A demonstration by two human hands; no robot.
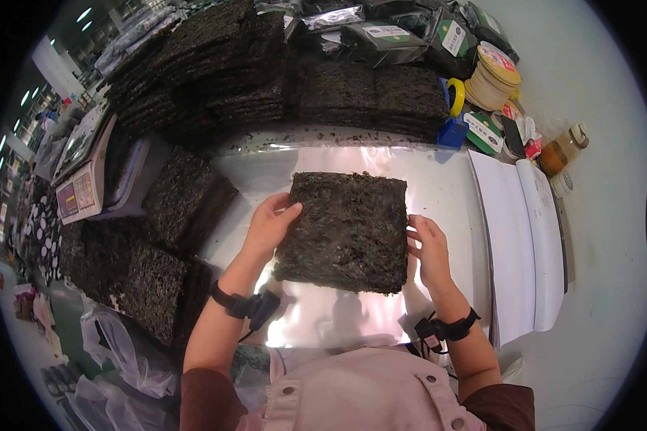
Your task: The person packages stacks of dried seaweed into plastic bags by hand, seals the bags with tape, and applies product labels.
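A square block of dark dried seaweed sheets [348, 231] is in front of me, between my two hands, over the shiny work surface. My left hand [267, 229] grips its left edge, the thumb lying on the top face and the fingers partly hidden behind the edge. At the right edge, the fingers of my right hand [431, 245] press against the side, slightly bent. How many sheets the block holds cannot be seen, nor whether its underside touches the surface.
Tall seaweed stacks [329, 94] line the back, with bagged, labelled packs [388, 40] behind. Left are a weighing scale [81, 191] and more seaweed stacks [153, 280]. On the right are a blue tape dispenser [453, 132], a tape roll [493, 81], a bottle [561, 151] and white paper [509, 242].
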